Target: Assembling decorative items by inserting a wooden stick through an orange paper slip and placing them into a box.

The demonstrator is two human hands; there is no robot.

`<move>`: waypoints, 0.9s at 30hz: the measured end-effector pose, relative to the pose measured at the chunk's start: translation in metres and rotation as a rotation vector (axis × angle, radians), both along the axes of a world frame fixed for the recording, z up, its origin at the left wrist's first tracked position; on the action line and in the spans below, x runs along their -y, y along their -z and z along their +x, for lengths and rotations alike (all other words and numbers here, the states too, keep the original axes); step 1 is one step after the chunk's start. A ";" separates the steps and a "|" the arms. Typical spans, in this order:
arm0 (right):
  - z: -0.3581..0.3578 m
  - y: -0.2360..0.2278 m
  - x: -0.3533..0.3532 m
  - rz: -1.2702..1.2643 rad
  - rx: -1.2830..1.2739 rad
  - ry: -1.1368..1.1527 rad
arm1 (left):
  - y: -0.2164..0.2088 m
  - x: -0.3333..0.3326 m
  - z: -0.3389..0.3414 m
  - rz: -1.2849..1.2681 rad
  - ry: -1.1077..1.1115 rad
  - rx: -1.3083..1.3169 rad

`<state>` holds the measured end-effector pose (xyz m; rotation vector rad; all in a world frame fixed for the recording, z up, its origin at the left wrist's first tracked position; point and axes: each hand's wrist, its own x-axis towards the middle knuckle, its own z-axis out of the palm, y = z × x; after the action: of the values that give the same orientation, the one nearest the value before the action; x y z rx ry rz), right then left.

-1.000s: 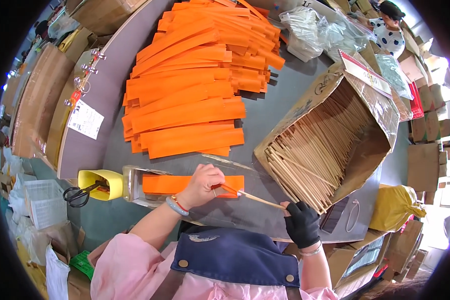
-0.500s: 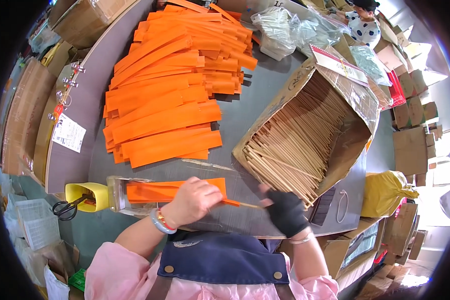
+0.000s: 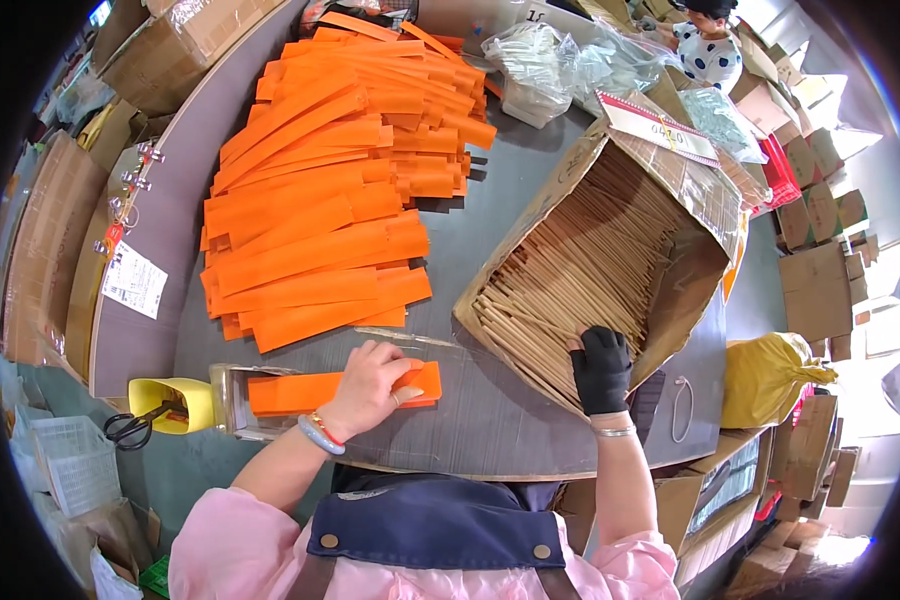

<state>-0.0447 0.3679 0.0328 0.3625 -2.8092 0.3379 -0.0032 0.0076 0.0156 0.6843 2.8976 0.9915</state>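
Note:
My left hand, with bracelets at the wrist, is closed at the right end of a short stack of orange strips, its thumb and fingers pinching the top one. The stack sits partly in a clear open-ended holder. My right hand, in a black fingerless glove, reaches into the near right part of a cardboard box. Its fingertips are closed on the thin wooden sticks inside; the gripped stick is partly hidden by the hand.
A large heap of orange strips covers the table's left side. Black-handled scissors stand in a yellow container at the left edge. Plastic bags lie at the back. A yellow bag sits at right. Another person is far right.
My right hand has moved up and right from the table edge to the sticks in the box. The stick and orange strip between my hands are no longer seen there. My left hand has shifted slightly upward.

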 end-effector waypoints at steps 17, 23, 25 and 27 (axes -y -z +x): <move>0.049 -0.055 0.026 -0.261 0.344 -0.052 | 0.009 0.002 0.003 0.300 -0.050 -0.114; 0.069 -0.060 0.054 -0.174 0.489 -0.158 | 0.021 0.009 0.001 0.305 0.065 -0.032; 0.074 -0.060 0.055 -0.176 0.501 -0.150 | 0.019 0.013 0.003 0.316 0.055 -0.027; 0.076 -0.060 0.055 -0.173 0.514 -0.140 | 0.019 0.014 0.003 0.329 0.047 -0.021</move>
<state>0.0316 0.3132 0.0931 0.4923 -3.2193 0.8020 0.0001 -0.0067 -0.0036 0.7722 2.7460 1.4815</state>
